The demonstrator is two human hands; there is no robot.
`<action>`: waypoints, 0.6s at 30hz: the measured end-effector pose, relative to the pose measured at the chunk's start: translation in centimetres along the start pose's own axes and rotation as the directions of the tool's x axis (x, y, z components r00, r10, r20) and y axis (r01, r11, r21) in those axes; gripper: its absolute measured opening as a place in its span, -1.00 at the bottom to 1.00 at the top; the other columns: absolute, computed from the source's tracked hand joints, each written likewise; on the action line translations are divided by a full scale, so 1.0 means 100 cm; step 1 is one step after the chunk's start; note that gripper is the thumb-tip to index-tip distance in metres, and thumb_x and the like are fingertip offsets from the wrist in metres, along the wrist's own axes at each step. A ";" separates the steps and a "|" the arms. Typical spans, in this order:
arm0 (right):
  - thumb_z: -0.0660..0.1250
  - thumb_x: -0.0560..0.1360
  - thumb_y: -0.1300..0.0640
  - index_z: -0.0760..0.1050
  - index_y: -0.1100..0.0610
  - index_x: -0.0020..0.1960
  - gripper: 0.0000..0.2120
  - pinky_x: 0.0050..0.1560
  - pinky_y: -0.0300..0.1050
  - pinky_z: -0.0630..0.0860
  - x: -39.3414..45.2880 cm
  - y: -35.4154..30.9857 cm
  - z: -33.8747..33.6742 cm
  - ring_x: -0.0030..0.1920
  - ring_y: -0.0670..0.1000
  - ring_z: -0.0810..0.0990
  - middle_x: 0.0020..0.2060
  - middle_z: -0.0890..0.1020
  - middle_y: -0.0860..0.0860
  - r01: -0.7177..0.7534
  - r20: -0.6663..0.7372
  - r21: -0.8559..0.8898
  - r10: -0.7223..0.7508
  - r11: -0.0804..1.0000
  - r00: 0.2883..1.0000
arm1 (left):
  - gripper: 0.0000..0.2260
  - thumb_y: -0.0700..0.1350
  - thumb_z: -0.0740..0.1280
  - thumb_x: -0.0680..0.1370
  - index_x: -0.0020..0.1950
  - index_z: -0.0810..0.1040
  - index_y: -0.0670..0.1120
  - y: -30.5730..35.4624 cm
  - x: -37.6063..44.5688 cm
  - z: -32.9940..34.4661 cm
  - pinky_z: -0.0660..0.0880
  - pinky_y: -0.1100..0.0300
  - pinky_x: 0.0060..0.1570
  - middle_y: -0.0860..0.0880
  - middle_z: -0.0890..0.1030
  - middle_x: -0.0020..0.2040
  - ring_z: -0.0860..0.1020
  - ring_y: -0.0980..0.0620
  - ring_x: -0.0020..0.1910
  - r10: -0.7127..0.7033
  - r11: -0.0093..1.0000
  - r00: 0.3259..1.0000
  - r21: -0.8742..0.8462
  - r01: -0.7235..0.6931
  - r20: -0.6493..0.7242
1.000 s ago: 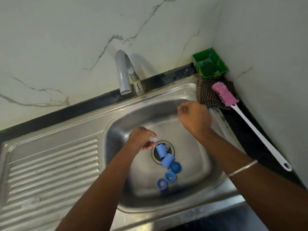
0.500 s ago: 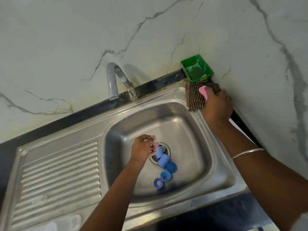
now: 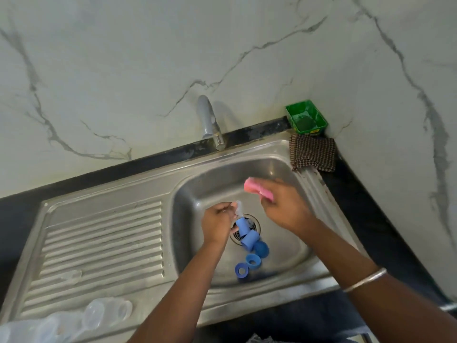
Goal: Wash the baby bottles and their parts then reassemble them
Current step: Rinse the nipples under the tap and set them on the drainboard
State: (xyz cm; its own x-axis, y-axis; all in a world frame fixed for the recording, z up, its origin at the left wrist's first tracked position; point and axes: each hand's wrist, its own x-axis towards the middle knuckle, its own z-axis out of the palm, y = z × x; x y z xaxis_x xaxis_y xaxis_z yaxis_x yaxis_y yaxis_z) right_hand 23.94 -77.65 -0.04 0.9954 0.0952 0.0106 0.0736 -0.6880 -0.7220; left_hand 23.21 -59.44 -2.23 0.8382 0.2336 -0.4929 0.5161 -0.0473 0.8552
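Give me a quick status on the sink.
Left hand pinches a clear teat. Right hand grips the pink brush. Blue parts lie at the drain. Nothing in the way.

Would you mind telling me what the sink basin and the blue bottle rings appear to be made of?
The sink basin looks like brushed stainless steel: grey, with soft reflections. The blue bottle rings look like matte moulded plastic: uniform opaque colour and no glare, though rubber cannot be ruled out.

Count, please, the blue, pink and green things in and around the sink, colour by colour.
Blue bottle parts: 5
Pink brush: 1
Green tray: 1
Total: 7
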 end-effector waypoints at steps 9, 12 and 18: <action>0.30 0.56 0.25 0.54 -0.13 0.32 -0.59 0.24 -0.08 0.54 -0.026 -0.029 0.049 0.18 -0.17 0.59 0.17 0.65 -0.15 0.081 0.061 0.099 -0.087 0.992 0.994 | -0.91 -0.28 0.38 0.50 -0.15 0.68 -0.24 -0.018 -0.012 -0.022 0.49 0.24 -0.41 -0.19 0.69 -0.23 0.63 -0.05 -0.32 0.046 0.988 0.999 -0.147 -0.042 0.025; 0.28 0.57 0.23 0.56 -0.13 0.29 -0.61 0.25 -0.06 0.54 -0.034 -0.039 0.058 0.19 -0.15 0.59 0.17 0.64 -0.13 0.121 0.059 0.115 -0.128 0.986 0.990 | -0.91 -0.37 0.36 0.48 -0.11 0.64 -0.38 -0.014 -0.017 -0.029 0.44 0.29 -0.49 -0.30 0.63 -0.25 0.54 -0.03 -0.42 -0.004 0.966 1.000 -0.260 0.003 -0.003; 0.28 0.56 0.33 0.58 -0.21 0.24 -0.52 0.27 -0.34 0.45 -0.047 -0.055 0.058 0.20 -0.23 0.56 0.16 0.64 -0.22 0.129 0.030 0.139 -0.134 0.982 0.990 | -0.92 -0.35 0.35 0.53 -0.13 0.61 -0.34 -0.008 -0.021 -0.044 0.47 0.17 -0.38 -0.23 0.58 -0.29 0.48 -0.05 -0.40 -0.097 0.902 0.995 -0.421 0.097 0.021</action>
State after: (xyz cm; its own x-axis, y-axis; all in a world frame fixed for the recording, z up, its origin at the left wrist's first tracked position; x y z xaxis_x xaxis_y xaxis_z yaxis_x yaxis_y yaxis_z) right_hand 18.46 -70.14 -0.07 0.9742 0.2084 0.0869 0.1921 -0.5630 -0.8038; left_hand 20.20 -55.61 -1.19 0.7877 0.2165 -0.5767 0.4724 0.3884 0.7912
